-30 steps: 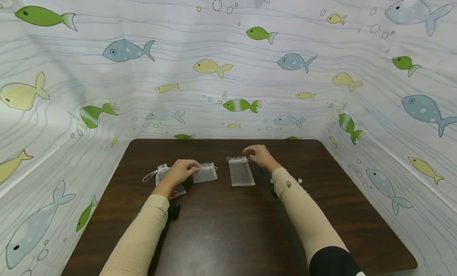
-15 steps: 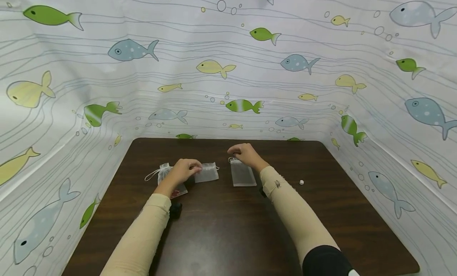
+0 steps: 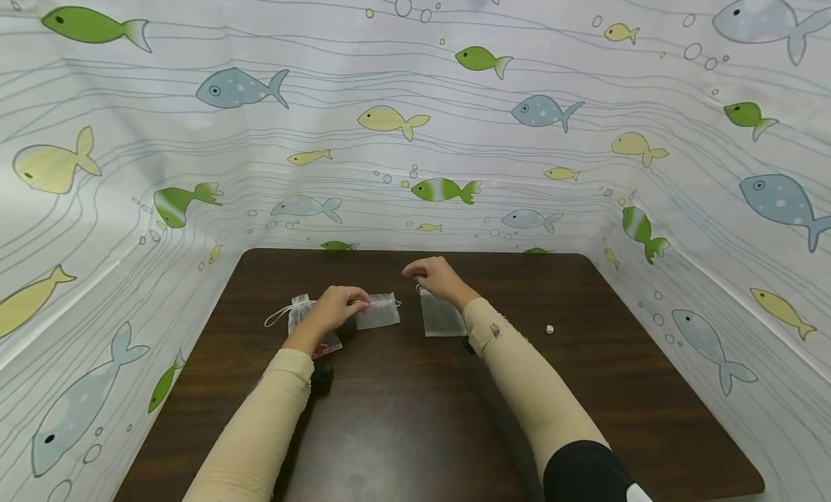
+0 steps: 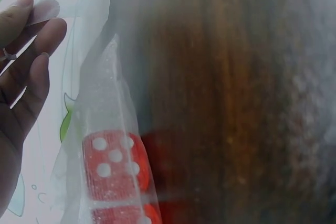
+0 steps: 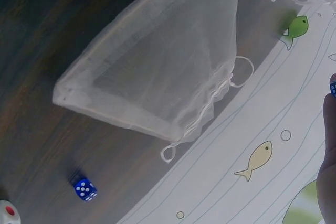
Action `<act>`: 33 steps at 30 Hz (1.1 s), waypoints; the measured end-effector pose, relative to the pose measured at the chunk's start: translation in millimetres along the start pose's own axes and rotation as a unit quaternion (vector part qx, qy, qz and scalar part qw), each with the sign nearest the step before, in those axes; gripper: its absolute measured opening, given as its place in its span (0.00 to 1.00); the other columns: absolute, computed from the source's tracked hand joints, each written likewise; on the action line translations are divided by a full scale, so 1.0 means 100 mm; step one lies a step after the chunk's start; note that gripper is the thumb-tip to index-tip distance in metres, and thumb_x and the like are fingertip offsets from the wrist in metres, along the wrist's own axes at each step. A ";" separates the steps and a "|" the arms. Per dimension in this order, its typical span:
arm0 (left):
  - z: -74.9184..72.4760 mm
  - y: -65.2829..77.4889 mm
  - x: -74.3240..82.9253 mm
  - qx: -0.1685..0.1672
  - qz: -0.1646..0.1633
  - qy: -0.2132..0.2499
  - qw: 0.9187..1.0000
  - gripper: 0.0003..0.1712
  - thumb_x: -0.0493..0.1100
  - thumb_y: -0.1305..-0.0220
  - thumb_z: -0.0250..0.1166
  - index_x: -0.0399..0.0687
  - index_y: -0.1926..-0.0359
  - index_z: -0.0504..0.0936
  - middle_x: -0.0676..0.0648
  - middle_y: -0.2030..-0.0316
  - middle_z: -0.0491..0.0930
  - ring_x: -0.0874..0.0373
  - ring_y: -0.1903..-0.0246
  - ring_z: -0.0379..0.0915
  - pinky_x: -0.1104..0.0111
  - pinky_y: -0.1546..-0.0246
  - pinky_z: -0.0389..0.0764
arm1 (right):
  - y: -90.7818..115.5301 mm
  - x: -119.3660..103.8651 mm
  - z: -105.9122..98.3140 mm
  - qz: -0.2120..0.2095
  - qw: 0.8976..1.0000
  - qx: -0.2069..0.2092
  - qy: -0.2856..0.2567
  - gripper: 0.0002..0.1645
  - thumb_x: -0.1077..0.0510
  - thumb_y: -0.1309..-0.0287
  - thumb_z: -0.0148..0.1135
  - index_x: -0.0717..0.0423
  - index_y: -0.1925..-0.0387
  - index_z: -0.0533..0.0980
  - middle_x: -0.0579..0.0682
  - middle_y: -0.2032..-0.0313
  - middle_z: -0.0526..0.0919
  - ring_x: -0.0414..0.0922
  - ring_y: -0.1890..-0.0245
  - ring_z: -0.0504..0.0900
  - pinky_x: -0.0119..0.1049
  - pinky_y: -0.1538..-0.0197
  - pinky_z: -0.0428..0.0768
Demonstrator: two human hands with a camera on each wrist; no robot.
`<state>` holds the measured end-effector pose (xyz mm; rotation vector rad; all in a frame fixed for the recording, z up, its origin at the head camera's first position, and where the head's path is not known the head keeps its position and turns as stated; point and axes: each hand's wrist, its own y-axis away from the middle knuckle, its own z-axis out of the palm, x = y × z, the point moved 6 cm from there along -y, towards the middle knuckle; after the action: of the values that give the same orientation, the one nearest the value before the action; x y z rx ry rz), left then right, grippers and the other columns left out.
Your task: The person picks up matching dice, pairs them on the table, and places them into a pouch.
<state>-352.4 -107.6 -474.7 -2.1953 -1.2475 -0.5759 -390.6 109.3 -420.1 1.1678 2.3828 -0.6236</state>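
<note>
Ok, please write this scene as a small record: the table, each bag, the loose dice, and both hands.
table: dark brown, wood-grained
left bag: white sheer drawstring bag, holding red dice with white dots
middle bag: white sheer drawstring bag
right bag: white sheer drawstring bag, lying flat
loose dice: at least a blue die and a white die with a red dot
left hand: pinches the middle bag
right hand: holds another blue die

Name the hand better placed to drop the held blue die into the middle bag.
Probably the right hand: it holds the blue die at its fingertips. The left hand pinches the middle bag, so it seems better suited to steadying that.
</note>
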 end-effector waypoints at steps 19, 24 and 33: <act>0.01 0.00 0.10 0.000 0.013 -0.008 1.000 0.06 0.42 0.32 0.68 0.48 0.56 0.88 0.52 0.67 0.87 0.57 0.66 0.83 0.58 0.61 0.83 | -0.13 -0.27 0.21 -0.023 0.999 -0.023 -0.010 0.16 0.71 0.32 0.61 0.60 0.47 0.83 0.52 0.50 0.87 0.46 0.48 0.85 0.34 0.48 0.81; 0.00 0.00 0.11 -0.003 0.015 -0.011 1.000 0.07 0.41 0.33 0.68 0.46 0.56 0.88 0.51 0.66 0.88 0.57 0.66 0.83 0.59 0.62 0.84 | -0.16 -0.34 0.29 -0.032 0.999 -0.038 -0.019 0.15 0.70 0.32 0.61 0.60 0.47 0.83 0.55 0.50 0.87 0.47 0.50 0.86 0.33 0.49 0.82; 0.01 0.02 0.12 0.019 0.057 -0.001 0.998 0.05 0.37 0.35 0.70 0.42 0.58 0.88 0.49 0.68 0.87 0.58 0.69 0.82 0.60 0.66 0.84 | -0.11 -0.35 0.33 -0.019 0.999 -0.039 -0.007 0.16 0.69 0.30 0.59 0.57 0.46 0.83 0.51 0.49 0.87 0.48 0.49 0.86 0.33 0.50 0.82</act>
<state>-344.6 -100.1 -468.4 -2.2183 -1.1172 -0.5002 -374.5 63.2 -425.6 1.0840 2.4012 -0.5441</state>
